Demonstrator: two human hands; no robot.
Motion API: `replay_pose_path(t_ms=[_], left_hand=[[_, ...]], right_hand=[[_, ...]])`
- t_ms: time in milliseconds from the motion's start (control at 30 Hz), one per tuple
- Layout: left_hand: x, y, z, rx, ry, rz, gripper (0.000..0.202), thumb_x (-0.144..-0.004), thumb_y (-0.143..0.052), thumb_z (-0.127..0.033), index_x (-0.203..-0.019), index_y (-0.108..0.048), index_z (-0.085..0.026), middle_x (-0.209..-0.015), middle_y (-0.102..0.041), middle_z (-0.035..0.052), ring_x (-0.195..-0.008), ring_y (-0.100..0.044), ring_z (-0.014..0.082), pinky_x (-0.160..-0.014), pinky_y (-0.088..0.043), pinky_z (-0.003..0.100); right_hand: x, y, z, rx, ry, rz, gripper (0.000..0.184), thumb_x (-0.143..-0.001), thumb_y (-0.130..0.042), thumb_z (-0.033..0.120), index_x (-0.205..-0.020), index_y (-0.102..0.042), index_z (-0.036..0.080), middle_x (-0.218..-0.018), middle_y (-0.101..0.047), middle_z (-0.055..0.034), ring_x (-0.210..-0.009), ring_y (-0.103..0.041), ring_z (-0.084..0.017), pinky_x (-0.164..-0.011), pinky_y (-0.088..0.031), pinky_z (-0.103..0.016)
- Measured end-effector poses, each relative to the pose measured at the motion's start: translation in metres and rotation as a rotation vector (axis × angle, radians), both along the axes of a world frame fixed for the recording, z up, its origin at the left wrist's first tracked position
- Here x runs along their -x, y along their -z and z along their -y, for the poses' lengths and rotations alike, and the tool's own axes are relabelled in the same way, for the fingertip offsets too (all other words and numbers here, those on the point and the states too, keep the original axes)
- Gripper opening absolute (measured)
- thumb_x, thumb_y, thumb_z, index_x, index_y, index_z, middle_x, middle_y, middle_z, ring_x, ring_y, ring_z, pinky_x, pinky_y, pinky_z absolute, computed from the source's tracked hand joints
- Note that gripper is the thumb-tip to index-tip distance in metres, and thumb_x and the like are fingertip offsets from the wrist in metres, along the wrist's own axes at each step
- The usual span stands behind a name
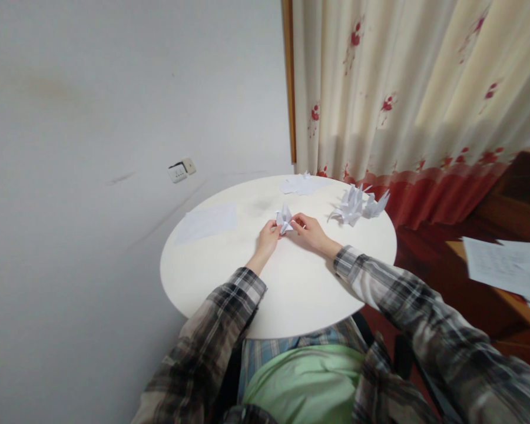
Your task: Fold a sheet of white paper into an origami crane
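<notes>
Head view showed both hands meeting just right of the frame's middle, over a round white surface point(287, 294). Between them stood a folded white paper point(284, 215), its points turned upward. The left hand point(268, 235) held its lower left part, thumb and fingers drawn narrow around it; the right hand point(307, 228) pinched its right side with the fingertips close together. How much paper lay behind the fingers could not be told.

Right of the hands, toward the surface's right edge, sat a cluster of pointed paper shapes point(348, 206), well apart from the held one. Flat white sheets point(212, 219) lay left of the hands, and more loose paper point(298, 186) rested near the far edge. A flower-patterned curtain point(380, 76) filled the upper right of the frame; a wall socket point(177, 172) showed left of centre.
</notes>
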State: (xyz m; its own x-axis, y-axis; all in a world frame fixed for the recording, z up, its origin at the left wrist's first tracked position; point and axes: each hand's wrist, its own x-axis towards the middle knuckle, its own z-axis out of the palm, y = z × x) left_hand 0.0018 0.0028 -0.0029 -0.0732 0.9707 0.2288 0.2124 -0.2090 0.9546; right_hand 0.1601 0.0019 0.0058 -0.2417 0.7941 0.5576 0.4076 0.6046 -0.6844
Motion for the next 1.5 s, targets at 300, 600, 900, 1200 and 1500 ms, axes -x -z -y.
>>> replay_pose_path(t_ms=[300,600,900,1200,1500], left_hand=[[0.0,0.0,0.0,0.005,-0.001,0.017,0.007,-0.078,-0.052,-0.021,-0.082,-0.055,-0.016,-0.088,-0.065,0.0031,-0.065,-0.06,0.0097,-0.061,-0.05,0.023],[0.002,0.006,-0.006,-0.021,-0.028,-0.035,0.009,-0.078,-0.053,-0.024,-0.082,-0.055,-0.016,-0.084,-0.063,0.0028,-0.066,-0.059,0.0111,-0.061,-0.05,0.024],[0.001,0.001,-0.004,-0.002,-0.04,0.001,0.008,-0.079,-0.051,-0.022,-0.083,-0.055,-0.016,-0.087,-0.064,0.0036,-0.069,-0.061,0.0113,-0.059,-0.051,0.022],[-0.001,-0.001,-0.002,0.005,-0.022,0.024,0.004,-0.078,-0.051,-0.019,-0.079,-0.054,-0.016,-0.084,-0.064,0.0026,-0.066,-0.06,0.0103,-0.061,-0.051,0.024],[-0.003,-0.004,0.0,0.022,-0.011,0.05,0.006,-0.075,-0.055,-0.022,-0.075,-0.053,-0.016,-0.075,-0.062,0.0009,-0.061,-0.057,0.0081,-0.054,-0.048,0.018]], right_hand=[[0.0,-0.002,0.002,0.022,-0.013,0.022,0.021,-0.083,-0.048,0.033,-0.089,-0.06,0.017,-0.063,-0.058,0.0022,-0.058,-0.048,-0.009,-0.058,-0.036,-0.021],[-0.002,-0.003,0.002,0.035,-0.031,0.015,0.026,-0.09,-0.041,0.034,-0.09,-0.061,0.018,-0.057,-0.056,0.0009,-0.056,-0.053,-0.012,-0.061,-0.039,-0.024],[0.0,-0.001,0.001,0.079,-0.08,-0.06,0.02,-0.084,-0.047,0.028,-0.097,-0.059,0.018,-0.066,-0.062,-0.0001,-0.054,-0.055,-0.01,-0.059,-0.042,-0.023],[-0.001,-0.003,0.0,-0.067,-0.015,0.025,0.02,-0.079,-0.056,0.029,-0.094,-0.062,0.018,-0.067,-0.057,0.0018,-0.062,-0.049,-0.01,-0.063,-0.039,-0.022],[-0.001,0.002,-0.005,-0.023,0.074,-0.066,0.024,-0.083,-0.05,0.03,-0.103,-0.055,0.017,-0.093,-0.062,-0.0062,-0.073,-0.056,-0.013,-0.066,-0.044,-0.026]])
